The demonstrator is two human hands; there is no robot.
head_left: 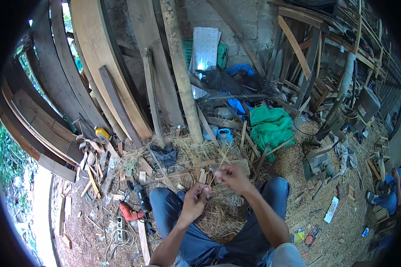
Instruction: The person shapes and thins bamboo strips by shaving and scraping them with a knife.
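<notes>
Both of my hands are in front of my bent knees, over a straw-covered floor. My left hand [196,198] is closed in a pinch, with a thin pale strand [212,178] rising from near its fingertips. A thin reddish loop shows at those fingertips, too fine to make out. My right hand [232,179] is a little higher and to the right, its fingers bent together and slightly smeared. At its fingertips is a small bluish spot that I cannot identify. Short wood pieces [202,175] lie just beyond my hands.
A red power drill [130,212], a dark power tool [142,198] and a white power strip [120,228] lie left of my legs. Tall planks [87,53] lean at the back left. A green sheet [272,127] lies ahead; another person [387,196] is at far right.
</notes>
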